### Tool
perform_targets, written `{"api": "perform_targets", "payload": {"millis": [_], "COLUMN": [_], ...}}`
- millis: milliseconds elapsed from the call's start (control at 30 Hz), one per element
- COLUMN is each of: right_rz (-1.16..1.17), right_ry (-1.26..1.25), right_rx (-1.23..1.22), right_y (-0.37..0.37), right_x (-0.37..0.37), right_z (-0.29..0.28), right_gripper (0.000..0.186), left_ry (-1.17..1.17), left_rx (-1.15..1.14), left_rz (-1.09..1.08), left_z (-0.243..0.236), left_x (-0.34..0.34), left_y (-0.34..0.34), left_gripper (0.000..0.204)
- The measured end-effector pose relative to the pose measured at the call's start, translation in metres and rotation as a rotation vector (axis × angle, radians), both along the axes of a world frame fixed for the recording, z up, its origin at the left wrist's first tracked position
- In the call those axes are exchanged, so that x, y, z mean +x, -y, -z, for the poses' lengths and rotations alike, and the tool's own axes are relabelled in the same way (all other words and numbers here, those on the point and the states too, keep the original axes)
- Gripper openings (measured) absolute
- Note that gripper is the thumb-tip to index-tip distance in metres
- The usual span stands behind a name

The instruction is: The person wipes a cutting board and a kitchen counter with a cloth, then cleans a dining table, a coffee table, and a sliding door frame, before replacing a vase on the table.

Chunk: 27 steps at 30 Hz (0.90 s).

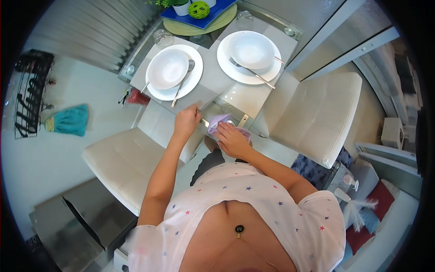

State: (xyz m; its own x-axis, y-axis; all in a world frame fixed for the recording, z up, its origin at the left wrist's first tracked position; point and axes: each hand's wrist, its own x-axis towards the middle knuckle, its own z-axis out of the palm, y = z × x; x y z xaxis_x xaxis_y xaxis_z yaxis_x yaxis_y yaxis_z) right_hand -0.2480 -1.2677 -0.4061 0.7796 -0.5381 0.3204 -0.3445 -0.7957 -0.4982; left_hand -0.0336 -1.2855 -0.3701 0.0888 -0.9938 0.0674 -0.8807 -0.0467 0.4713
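Note:
My right hand (232, 140) is closed on a soft lilac-and-pink folded piece (219, 122), perhaps cloth or a pouch, in front of the table's near edge. To its left, my left hand (187, 121) is raised with its fingers pinched together; what they hold, if anything, I cannot make out. Beyond it is a white plate (195, 81) bearing a white bowl (167, 69), with a spoon (184, 81) on the plate's right side. Farther right stands a second plate (224, 68) with its own bowl (253, 49) and a fork (251, 72).
Two upturned-looking glasses (163, 39) stand behind the plates. At the far end, a blue tray (217, 16) with a plant and a green woven ball (199, 9) rests on a round mat (181, 30). Cream chairs (122, 158) (312, 113) flank the table.

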Motion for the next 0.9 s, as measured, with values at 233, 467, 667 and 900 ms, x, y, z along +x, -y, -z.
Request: {"api": "perform_targets", "payload": {"millis": [233, 467, 667, 900], "right_rz": [0.207, 0.076, -0.26, -0.078], "right_ry": [-0.026, 0.07, -0.084, -0.084], "right_rx": [-0.111, -0.054, 0.106, -0.086], "right_y": [0.073, 0.059, 0.012, 0.04], "right_x": [0.068, 0.093, 0.003, 0.074], "right_z": [0.016, 0.033, 0.013, 0.012], "right_gripper": [0.04, 0.042, 0.043, 0.044], "left_ry": [0.143, 0.09, -0.015, -0.057], "left_rx": [0.014, -0.022, 0.076, 0.039], "left_rz": [0.079, 0.113, 0.06, 0.121], "left_z": [-0.047, -0.062, -0.06, -0.063], "left_x": [0.025, 0.032, 0.045, 0.04], "left_y": [0.045, 0.076, 0.067, 0.071], "left_gripper": [0.01, 0.015, 0.016, 0.017]}}
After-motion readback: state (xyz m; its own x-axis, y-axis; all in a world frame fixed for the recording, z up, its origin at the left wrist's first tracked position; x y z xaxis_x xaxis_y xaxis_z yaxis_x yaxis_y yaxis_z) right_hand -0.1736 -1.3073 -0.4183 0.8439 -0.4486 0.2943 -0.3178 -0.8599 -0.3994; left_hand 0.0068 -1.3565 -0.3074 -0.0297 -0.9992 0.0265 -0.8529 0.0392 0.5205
